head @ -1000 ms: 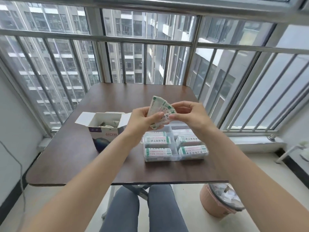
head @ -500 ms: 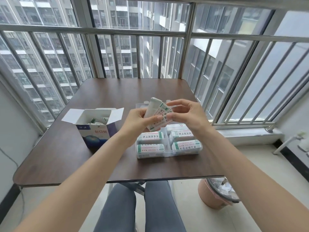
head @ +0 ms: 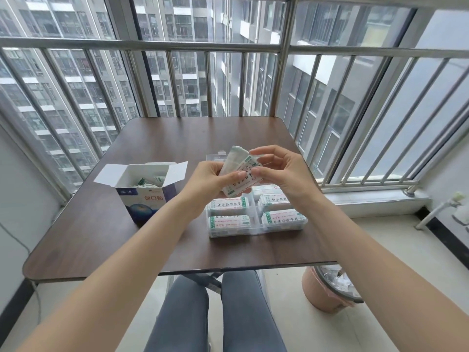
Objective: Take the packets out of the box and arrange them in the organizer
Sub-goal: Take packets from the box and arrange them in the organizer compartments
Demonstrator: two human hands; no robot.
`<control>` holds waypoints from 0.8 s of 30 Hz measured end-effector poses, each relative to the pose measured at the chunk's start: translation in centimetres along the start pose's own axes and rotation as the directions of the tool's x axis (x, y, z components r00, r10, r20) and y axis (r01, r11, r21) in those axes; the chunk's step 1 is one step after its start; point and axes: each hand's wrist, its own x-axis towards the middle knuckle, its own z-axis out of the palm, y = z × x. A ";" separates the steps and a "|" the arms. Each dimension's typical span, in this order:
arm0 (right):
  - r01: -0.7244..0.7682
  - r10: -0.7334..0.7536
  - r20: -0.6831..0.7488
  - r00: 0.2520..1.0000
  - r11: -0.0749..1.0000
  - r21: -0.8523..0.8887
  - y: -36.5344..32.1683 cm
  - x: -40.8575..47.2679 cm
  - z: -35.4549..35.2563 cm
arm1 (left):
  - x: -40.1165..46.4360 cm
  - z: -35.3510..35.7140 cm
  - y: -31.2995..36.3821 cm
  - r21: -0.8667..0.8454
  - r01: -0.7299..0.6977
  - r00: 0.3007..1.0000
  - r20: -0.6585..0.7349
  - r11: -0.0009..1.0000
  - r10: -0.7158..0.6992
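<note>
While both hands, left hand (head: 210,182) and right hand (head: 281,174), grasp the packets (head: 237,171) above the organizer (head: 255,231), fingers curled, the stack looks loose. A slack pinch could scatter some onto the table (head: 101,237).

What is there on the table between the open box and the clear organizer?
In the head view, only bare tabletop shows between the box and the organizer; the left forearm passes above that gap.

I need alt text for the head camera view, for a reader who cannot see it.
Two hands, left hand and right hand, hold a bundle of packets above a clear organizer already partly filled with packets. An open box stands to its left on a brown table.
</note>
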 end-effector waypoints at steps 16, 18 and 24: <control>0.107 -0.093 0.062 0.994 0.958 -0.265 0.4 0.5 0.6 | -0.1 0.4 -0.1 0.019 -0.091 0.983 -0.158 0.996 0.093; 0.091 -0.081 0.050 0.995 0.961 -0.262 0.6 0.5 0.6 | -0.2 0.4 -0.2 0.004 -0.090 0.985 -0.150 0.996 0.089; 0.026 -0.031 -0.023 0.999 0.981 -0.190 1.1 0.5 0.7 | -0.2 -0.1 -0.4 0.001 -0.084 0.980 -0.182 0.997 0.082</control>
